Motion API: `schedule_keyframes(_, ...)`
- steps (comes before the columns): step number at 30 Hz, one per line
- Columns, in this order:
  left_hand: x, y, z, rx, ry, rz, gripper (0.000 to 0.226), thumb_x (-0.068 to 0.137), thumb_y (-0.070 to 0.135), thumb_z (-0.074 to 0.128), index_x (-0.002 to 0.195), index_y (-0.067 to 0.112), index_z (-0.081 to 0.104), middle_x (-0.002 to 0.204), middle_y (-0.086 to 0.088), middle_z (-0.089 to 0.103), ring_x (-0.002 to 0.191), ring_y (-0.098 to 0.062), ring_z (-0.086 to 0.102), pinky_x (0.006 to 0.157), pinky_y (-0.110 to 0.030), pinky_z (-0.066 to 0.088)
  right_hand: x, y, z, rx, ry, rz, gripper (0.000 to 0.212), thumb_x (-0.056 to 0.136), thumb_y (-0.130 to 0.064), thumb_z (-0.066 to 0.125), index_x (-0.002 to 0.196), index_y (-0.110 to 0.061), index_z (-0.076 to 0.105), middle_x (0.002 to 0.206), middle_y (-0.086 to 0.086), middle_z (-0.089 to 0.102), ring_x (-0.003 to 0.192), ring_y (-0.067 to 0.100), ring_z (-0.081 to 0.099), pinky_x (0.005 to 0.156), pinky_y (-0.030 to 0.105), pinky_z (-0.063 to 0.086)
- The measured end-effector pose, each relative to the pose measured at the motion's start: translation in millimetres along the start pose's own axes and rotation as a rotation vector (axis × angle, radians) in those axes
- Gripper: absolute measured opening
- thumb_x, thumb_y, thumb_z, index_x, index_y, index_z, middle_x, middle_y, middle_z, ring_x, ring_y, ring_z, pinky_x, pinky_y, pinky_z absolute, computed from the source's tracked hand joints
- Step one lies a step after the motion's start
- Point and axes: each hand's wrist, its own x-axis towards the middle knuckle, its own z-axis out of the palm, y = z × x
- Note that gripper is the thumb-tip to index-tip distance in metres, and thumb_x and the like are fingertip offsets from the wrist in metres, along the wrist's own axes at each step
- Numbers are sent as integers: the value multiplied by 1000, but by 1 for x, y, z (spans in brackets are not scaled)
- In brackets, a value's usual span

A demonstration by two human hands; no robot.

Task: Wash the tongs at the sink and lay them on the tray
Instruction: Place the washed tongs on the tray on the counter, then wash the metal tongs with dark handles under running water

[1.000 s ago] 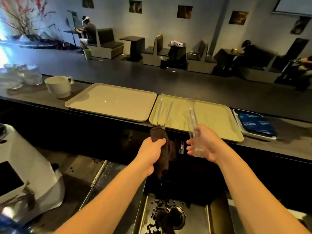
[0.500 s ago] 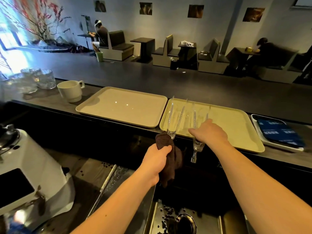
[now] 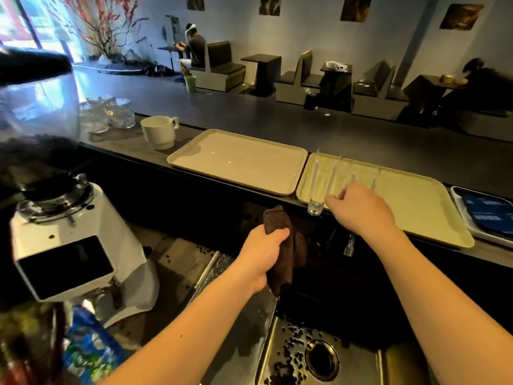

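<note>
The right hand (image 3: 361, 211) reaches forward over the near edge of a pale yellow tray (image 3: 410, 207) on the dark counter, fingers spread loosely and curled down; whether they grip anything cannot be told, as the palm hides what lies under it. Two pairs of clear plastic tongs lie on this tray. The left pair (image 3: 319, 187) rests with its hinged end hanging just over the tray's near rim, arms fanning away. The right pair (image 3: 363, 173) shows only its tips beyond the knuckles. The left hand (image 3: 263, 252) is clenched around a dark brown cloth (image 3: 280, 243), held upright below the counter edge, above the sink (image 3: 277, 354). Coffee beans are scattered around the drain. A second, beige tray (image 3: 238, 159) sits just beside the first, and a white mug (image 3: 159, 132) stands further left. The likely risk: the overhanging tongs could tip off the rim into the sink if the withdrawing hand brushes them.
</note>
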Motion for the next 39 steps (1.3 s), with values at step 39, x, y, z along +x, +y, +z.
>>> schedule_keyframes(39,-276,-177,-469,-470,975,-177,14,99,9,54,109,5,63,97,-22,64,85,-33,65,82,-43,53,-367,-377,334,117,-920,-551,22,90,-25,62,108,-16,70,102,9,69,92,23,63,77,27,47)
